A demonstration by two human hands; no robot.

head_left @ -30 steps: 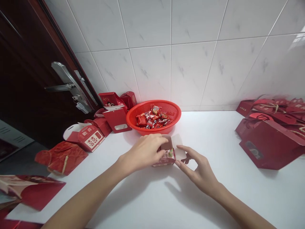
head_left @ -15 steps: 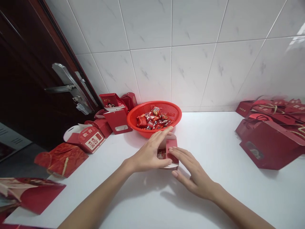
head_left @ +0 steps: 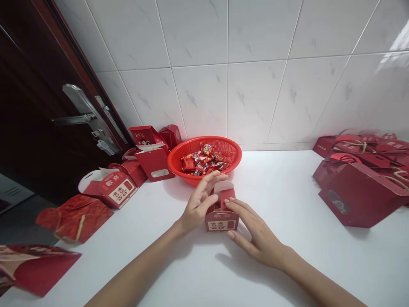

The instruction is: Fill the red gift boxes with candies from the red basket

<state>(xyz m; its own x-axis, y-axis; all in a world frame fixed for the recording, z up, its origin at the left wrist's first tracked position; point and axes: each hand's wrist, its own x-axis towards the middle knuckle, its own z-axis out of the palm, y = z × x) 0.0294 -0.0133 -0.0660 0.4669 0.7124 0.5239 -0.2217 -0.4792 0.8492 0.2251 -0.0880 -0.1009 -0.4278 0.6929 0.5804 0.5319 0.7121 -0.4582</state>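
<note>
A small red candy box [head_left: 221,221] with a cream label stands upright on the white table, its top partly uncovered. My left hand [head_left: 198,208] curls round its left side, thumb on the left top flap and fingers behind. My right hand [head_left: 255,230] rests stretched fingertips on the right top flap [head_left: 227,195]; its thumb is apart from them, near the lower front corner. A pale end flap [head_left: 223,186] sticks up at the back. What lies inside is mostly hidden. Just behind stands a red plastic basket [head_left: 235,164] with wrapped candies [head_left: 204,161].
Several red boxes, among them a labelled one [head_left: 118,189] and an orange-red one [head_left: 76,217], line the left edge. A cluster of red boxes with cord handles, one with a window [head_left: 364,196], stands at right. A tiled wall [head_left: 255,98] and a dark door [head_left: 28,106] border the table.
The front panel of the candy box, with its label, now stands up in view. My left hand has drawn its thumb back and up onto the flap; my right fingers stay on the right flap.
</note>
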